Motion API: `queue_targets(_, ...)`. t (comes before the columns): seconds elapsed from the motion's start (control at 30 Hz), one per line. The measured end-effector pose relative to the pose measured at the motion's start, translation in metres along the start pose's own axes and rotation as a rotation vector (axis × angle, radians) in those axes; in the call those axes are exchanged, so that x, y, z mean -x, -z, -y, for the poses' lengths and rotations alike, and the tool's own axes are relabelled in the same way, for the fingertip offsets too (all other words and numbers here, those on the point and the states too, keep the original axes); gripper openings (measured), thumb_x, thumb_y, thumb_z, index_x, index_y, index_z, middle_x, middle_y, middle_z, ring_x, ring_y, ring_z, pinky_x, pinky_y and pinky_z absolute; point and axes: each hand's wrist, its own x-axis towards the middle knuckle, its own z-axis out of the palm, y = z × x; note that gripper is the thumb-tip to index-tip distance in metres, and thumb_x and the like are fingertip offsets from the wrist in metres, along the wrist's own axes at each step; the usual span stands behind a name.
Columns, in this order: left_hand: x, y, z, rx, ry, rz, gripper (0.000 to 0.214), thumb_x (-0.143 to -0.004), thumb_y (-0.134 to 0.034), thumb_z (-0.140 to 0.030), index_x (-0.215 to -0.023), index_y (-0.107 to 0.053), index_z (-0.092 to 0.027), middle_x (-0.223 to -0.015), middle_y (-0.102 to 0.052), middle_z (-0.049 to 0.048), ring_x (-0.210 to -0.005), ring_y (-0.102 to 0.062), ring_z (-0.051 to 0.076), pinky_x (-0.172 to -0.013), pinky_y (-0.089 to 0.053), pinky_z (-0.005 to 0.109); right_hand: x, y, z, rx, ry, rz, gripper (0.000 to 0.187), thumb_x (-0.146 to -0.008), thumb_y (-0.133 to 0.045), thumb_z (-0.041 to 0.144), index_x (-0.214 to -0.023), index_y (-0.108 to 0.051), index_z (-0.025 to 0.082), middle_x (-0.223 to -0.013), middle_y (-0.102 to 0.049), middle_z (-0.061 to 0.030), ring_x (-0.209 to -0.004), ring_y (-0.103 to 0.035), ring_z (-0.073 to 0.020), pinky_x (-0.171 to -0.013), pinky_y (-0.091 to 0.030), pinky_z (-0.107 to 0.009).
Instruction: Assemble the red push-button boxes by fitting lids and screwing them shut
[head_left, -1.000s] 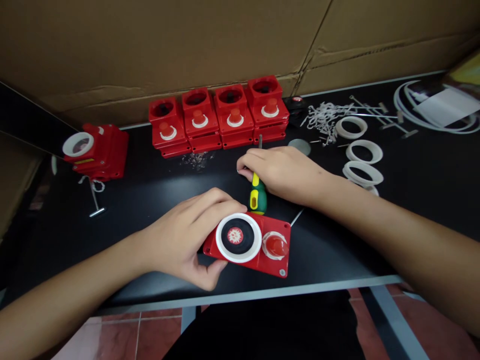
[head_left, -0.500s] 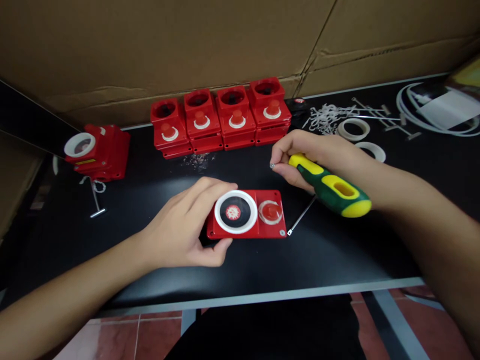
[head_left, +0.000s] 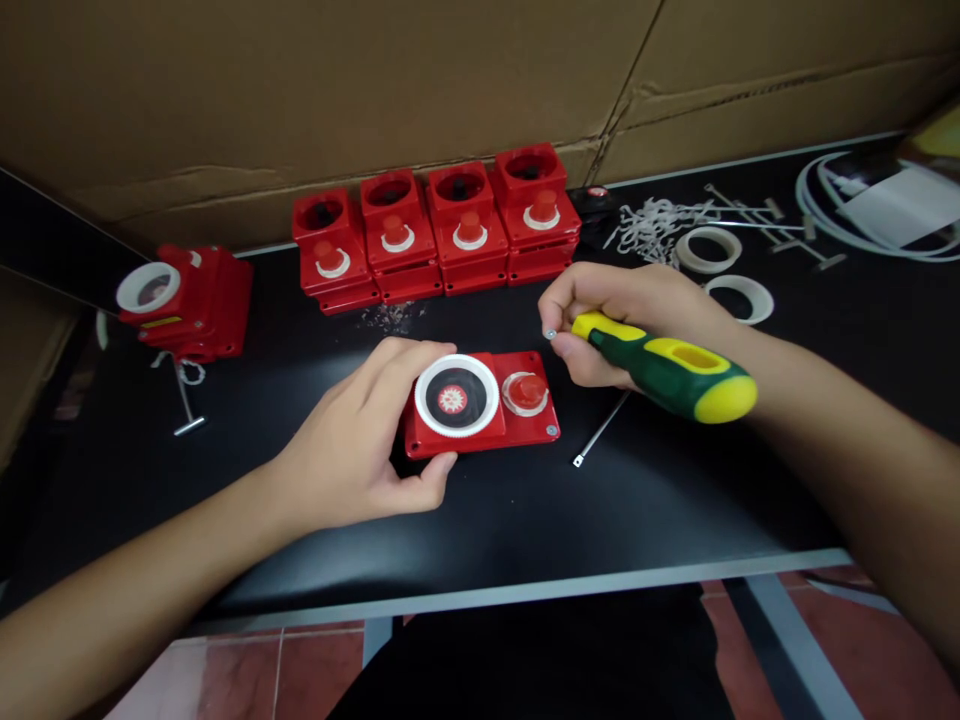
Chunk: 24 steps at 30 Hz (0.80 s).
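Note:
Fingers and thumb of my left hand clasp the left end of a red box just above the black table. A white ridged ring surrounds a dark round window on its lid, beside a red knob. One screw sits in its near right corner. My right hand grips a screwdriver with a yellow and green handle, and pinches a small screw between thumb and forefinger. The screwdriver's shaft is mostly hidden; a metal rod lies below that hand.
Several red boxes stand in a row along the cardboard wall, with crumbs in front. Another red box and a T-shaped rod are at left. White rings, cord pieces and coiled tubing lie at right.
The red box in my left hand has shifted slightly left and away from me, and turned a little. My right hand still holds the screwdriver and small screw.

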Motion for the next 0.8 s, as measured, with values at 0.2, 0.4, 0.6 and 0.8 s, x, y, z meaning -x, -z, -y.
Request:
queue_targets(0.2,-0.001,-0.002,0.001,0.0,-0.011,-0.007,0.074,-0.095,-0.077,-0.033,-0.162,-0.051,-0.015,-0.145,-0.068,0.0201,-0.13,-0.075,0.036,-0.106,-0.071,0.048,-0.001,0.002,0.004,0.06,0.034,0.042,0.016,-0.093,-0.071,0.023,-0.098,-0.058,0.03,-0.074,-0.071,0.0044,-0.064,-0.066,-0.0198,-0.065,-0.053,-0.036)
queue_targets(0.4,-0.001,-0.003,0.004,-0.069,-0.076,-0.081,0.073,-0.095,-0.081,-0.033,-0.16,-0.052,-0.017,-0.145,-0.064,0.0203,-0.135,-0.072,0.038,-0.113,-0.068,0.054,-0.003,0.004,0.004,-0.019,0.038,0.033,0.018,-0.098,-0.075,0.031,-0.098,-0.057,0.028,-0.071,-0.059,0.0056,-0.057,-0.045,-0.0155,-0.059,-0.042,-0.035)
queue_targets(0.6,-0.001,-0.003,0.005,-0.1,-0.082,-0.086,0.072,-0.096,-0.081,-0.034,-0.159,-0.053,-0.013,-0.14,-0.063,0.02,-0.128,-0.072,0.037,-0.107,-0.068,0.052,-0.002,0.007,0.012,-0.066,0.007,0.0,0.014,-0.098,-0.075,0.028,-0.096,-0.061,0.027,-0.078,-0.055,0.0029,-0.063,-0.042,-0.0157,-0.061,-0.041,-0.036)
queue_targets(0.8,0.0,-0.004,0.004,-0.125,-0.081,-0.094,0.071,-0.096,-0.081,-0.034,-0.158,-0.053,-0.015,-0.139,-0.064,0.0187,-0.126,-0.071,0.036,-0.103,-0.069,0.051,-0.002,0.007,0.013,-0.129,-0.007,0.03,0.014,-0.099,-0.073,0.023,-0.096,-0.06,0.026,-0.075,-0.052,0.0044,-0.06,-0.039,-0.0148,-0.059,-0.039,-0.034)
